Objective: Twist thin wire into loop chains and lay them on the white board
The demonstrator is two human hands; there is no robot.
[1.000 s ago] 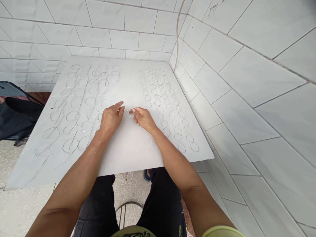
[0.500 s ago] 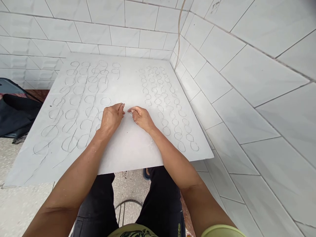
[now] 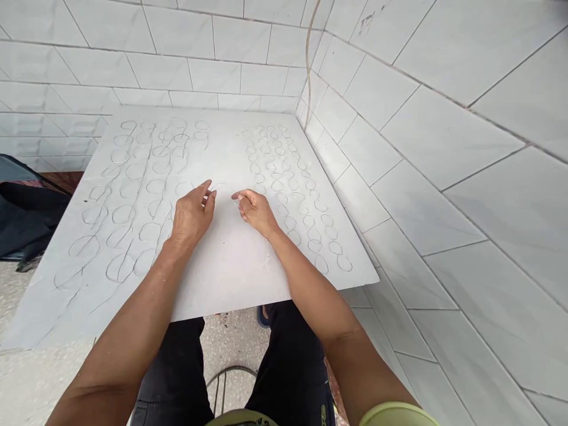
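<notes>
Over the middle of the white board (image 3: 231, 272), my left hand (image 3: 193, 214) has its thumb and fingers apart, and I see nothing held between them. A faint thin arc (image 3: 219, 185) shows just beyond its fingertips; whether they touch it I cannot tell. To the right, my right hand (image 3: 255, 211) is pinched closed on a thin, pale loop (image 3: 235, 200), part of which sticks out at the fingertips. Its material is too fine to make out. Rows of larger dark thin loops (image 3: 84, 246) cover the board's left side, with long wavy strands running through them.
Smaller thin loops (image 3: 315, 245) lie in rows on the board's right side. White tiled walls (image 3: 399, 130) border the board behind and at the right, with a thin cable (image 3: 307, 65) in the corner. Dark cloth (image 3: 31, 219) hangs at the left. A metal stool frame (image 3: 231, 370) stands below.
My left hand has moved a little left, away from the right hand, and its fingers have spread apart. The right hand keeps its pinch on the thin loop. The view has shifted slightly.
</notes>
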